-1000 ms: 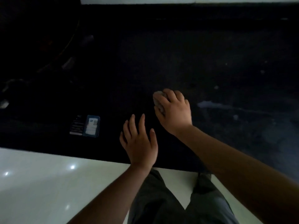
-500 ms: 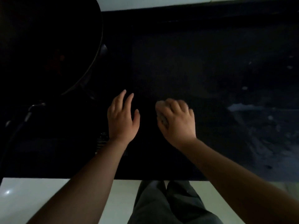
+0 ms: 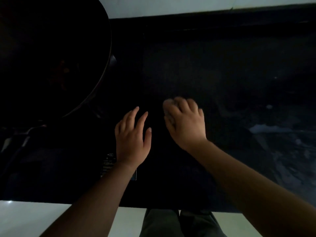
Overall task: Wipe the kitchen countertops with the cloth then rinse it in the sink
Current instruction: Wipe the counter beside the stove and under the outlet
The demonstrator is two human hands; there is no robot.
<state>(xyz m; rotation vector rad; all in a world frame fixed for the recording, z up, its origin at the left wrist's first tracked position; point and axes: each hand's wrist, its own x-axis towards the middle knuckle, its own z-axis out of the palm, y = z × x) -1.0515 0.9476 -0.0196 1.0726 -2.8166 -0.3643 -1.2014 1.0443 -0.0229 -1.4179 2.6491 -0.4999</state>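
Note:
The scene is very dim. My right hand (image 3: pixel 185 124) is curled over a small pale cloth (image 3: pixel 167 106) and presses it onto the dark countertop (image 3: pixel 205 69); only a bit of the cloth shows past my fingers, and the hand is blurred. My left hand (image 3: pixel 132 139) lies flat on the counter just to the left, fingers spread, holding nothing. The sink is not in view.
A big dark round pan (image 3: pixel 51 53) fills the upper left. Under my left wrist lies a small packet with white print (image 3: pixel 107 164). Pale wet smears (image 3: pixel 266 129) mark the counter at the right. A light wall (image 3: pixel 171 4) runs along the back; white floor (image 3: pixel 34 218) lies below the counter edge.
My left hand has slid forward and left onto the counter over the packet. My right hand with the cloth has shifted slightly. The view has swung left, bringing the pan in.

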